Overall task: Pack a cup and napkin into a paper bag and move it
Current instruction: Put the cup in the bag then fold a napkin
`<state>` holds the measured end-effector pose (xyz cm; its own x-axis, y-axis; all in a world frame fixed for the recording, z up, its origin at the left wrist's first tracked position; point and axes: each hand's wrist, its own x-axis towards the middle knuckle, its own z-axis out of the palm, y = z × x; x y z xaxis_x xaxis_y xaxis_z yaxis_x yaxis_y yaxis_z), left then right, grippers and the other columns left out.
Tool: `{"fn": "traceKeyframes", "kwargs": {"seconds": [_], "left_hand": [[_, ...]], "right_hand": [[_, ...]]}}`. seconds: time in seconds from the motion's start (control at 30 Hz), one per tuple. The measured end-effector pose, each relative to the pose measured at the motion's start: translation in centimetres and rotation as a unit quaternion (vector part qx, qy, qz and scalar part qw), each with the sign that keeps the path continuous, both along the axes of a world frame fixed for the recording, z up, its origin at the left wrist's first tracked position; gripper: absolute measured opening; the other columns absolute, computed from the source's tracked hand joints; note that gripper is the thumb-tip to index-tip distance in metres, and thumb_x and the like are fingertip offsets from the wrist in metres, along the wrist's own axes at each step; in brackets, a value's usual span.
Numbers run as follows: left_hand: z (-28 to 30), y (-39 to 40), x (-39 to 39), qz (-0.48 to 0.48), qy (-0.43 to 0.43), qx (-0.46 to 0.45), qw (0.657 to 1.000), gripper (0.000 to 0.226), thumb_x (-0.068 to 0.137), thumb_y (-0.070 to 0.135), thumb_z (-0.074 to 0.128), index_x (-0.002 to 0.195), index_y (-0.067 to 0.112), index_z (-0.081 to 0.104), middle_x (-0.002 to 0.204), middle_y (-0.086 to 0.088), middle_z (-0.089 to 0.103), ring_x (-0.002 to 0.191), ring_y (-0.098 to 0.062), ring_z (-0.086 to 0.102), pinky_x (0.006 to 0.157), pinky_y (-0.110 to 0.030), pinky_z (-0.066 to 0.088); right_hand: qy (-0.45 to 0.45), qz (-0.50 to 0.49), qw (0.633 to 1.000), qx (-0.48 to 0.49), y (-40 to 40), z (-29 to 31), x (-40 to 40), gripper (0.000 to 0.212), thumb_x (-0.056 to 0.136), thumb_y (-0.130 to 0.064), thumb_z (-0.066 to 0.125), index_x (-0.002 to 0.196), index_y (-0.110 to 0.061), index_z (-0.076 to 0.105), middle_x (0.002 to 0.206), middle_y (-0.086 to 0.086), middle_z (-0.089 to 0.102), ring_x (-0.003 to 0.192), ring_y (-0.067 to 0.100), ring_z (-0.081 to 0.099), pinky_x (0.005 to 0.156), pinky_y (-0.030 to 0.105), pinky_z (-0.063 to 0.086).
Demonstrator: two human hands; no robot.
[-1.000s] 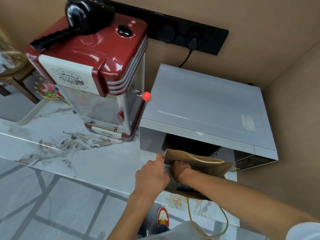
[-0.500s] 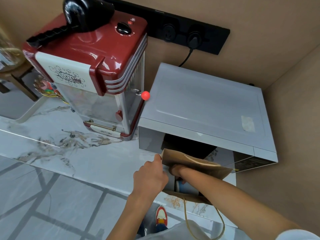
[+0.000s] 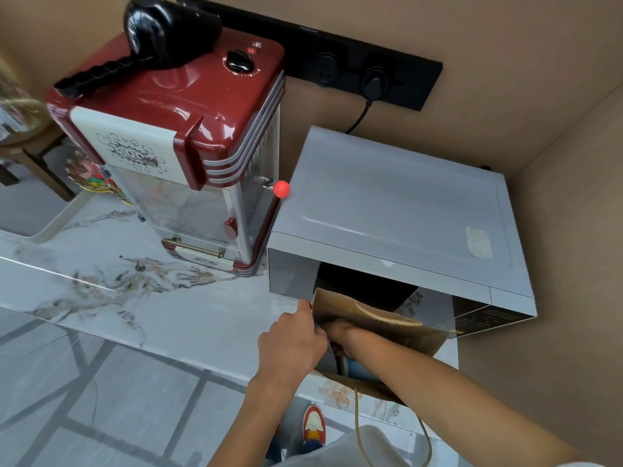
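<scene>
A marble countertop (image 3: 141, 308) ran across the middle of the frame, with grey tiled floor below it at lower left. On it, at centre right, sat a silver microwave (image 3: 397, 210), its cord running up to a black socket strip (image 3: 371, 72) on the tan wall at the top. To its left, at upper centre-left, stood a red popcorn machine (image 3: 188, 139) with a small red knob (image 3: 281, 189) sticking out just beside the microwave's top corner.

Low and right of centre, in front of the microwave door, a brown paper bag (image 3: 387, 326) stood open at the counter's near edge, one cord handle hanging down over the edge. The left hand (image 3: 291, 342) pinched the bag's left rim, thumb up at the corner, holding the mouth apart. The right hand (image 3: 340, 335) reached down inside the bag; its fingers were hidden by the paper, so whether it gripped anything could not be told. Beneath that wrist, inside the bag, a pale blue-and-white shape showed, probably the cup (image 3: 357, 367). At the bottom centre, a red-and-white shoe (image 3: 313, 423) showed on the floor.
</scene>
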<state>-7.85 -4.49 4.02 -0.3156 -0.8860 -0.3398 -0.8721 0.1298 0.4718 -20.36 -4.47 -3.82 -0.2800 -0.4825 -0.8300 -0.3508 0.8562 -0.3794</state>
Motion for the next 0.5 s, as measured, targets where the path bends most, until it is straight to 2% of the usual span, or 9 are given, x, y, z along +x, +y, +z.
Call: {"fn": "traceKeyframes", "kwargs": {"seconds": [0.1,0.17,0.23,0.3,0.37,0.43,0.5], "left_hand": [[0.0,0.0,0.1,0.021,0.028,-0.023,0.999,0.037,0.093,0.037,0.051,0.127,0.03,0.038,0.104,0.002,0.068,0.081,-0.018,0.06,0.067,-0.032,0.043],[0.0,0.1,0.2,0.034,0.046,-0.022,0.998,0.039,0.091,0.036,0.053,0.126,0.032,0.036,0.099,0.003,0.067,0.08,-0.019,0.062,0.068,-0.034,0.05],[0.0,0.2,0.3,0.042,0.063,-0.019,0.997,0.043,0.09,0.035,0.055,0.128,0.033,0.035,0.098,0.005,0.066,0.083,-0.019,0.064,0.071,-0.037,0.054],[0.0,0.3,0.2,0.046,0.077,-0.021,0.996,0.048,0.09,0.037,0.057,0.132,0.034,0.033,0.109,0.005,0.069,0.092,-0.019,0.067,0.075,-0.036,0.054],[0.1,0.3,0.2,0.05,0.088,-0.021,0.995,0.052,0.09,0.036,0.061,0.133,0.034,0.032,0.118,0.005,0.068,0.098,-0.018,0.068,0.078,-0.034,0.055],[0.2,0.2,0.1,0.051,0.104,-0.008,0.993,0.054,0.09,0.036,0.064,0.134,0.035,0.033,0.119,0.005,0.067,0.099,-0.018,0.068,0.081,-0.032,0.056],[0.3,0.1,0.2,0.041,0.126,0.011,0.991,0.054,0.091,0.036,0.063,0.136,0.033,0.035,0.114,0.001,0.067,0.097,-0.018,0.066,0.083,-0.032,0.057]], "right_hand": [[-0.023,-0.088,0.995,-0.026,1.0,0.7,-0.4,0.016,0.097,-0.022,0.047,0.086,-0.02,0.058,0.073,0.003,0.053,0.064,0.013,0.048,0.059,0.024,0.04],[-0.033,-0.109,0.991,-0.064,1.5,1.3,-0.6,0.015,0.097,-0.022,0.048,0.097,-0.019,0.063,0.077,0.002,0.057,0.074,0.015,0.054,0.07,0.029,0.046],[-0.038,-0.121,0.988,-0.091,2.5,2.8,-0.8,0.016,0.097,-0.02,0.05,0.088,-0.021,0.062,0.083,0.003,0.063,0.087,0.021,0.061,0.086,0.035,0.051],[-0.032,-0.117,0.987,-0.109,3.5,4.4,-1.3,0.019,0.098,-0.02,0.051,0.082,-0.023,0.06,0.092,0.008,0.066,0.101,0.028,0.064,0.099,0.043,0.051],[-0.016,-0.075,0.989,-0.128,4.7,6.3,-1.9,0.018,0.098,-0.022,0.052,0.081,-0.024,0.058,0.097,0.009,0.066,0.1,0.025,0.063,0.098,0.042,0.051],[0.001,-0.028,0.988,-0.154,5.9,8.6,-2.5,0.018,0.096,-0.026,0.054,0.079,-0.025,0.056,0.084,0.003,0.062,0.085,0.017,0.06,0.085,0.032,0.05],[0.006,-0.004,0.982,-0.187,7.1,11.0,-3.1,0.023,0.095,-0.028,0.056,0.073,-0.025,0.052,0.068,-0.004,0.053,0.07,0.011,0.051,0.07,0.026,0.042]]}}
